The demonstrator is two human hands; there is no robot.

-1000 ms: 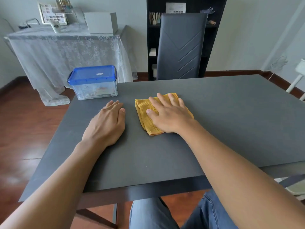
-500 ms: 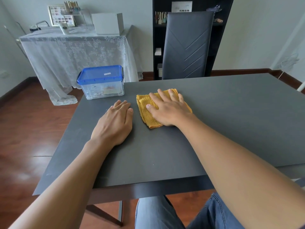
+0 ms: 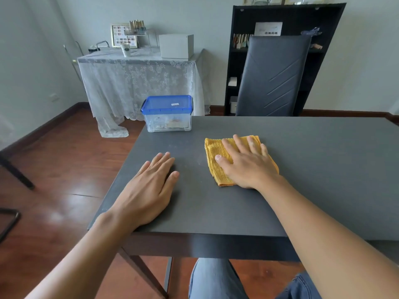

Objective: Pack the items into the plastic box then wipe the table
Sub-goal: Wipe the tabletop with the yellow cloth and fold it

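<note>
Right hand flat on the yellow cloth, fingers straight and a little spread, palm pressing the cloth to the grey table; the folded cloth shows past the fingertips and on the thumb side. Left hand flat on bare tabletop near the front left corner, fingers straight and close together, holding nothing; the two hands lie apart, with a strip of table between them. Plastic box at the far left corner of the table, well apart from both hands; blue lid on, clear walls, contents inside too blurred to name. Beyond the table: a dark chair at the far edge; a black shelf behind it; a lace-covered side table against the wall, bearing a white box.
</note>
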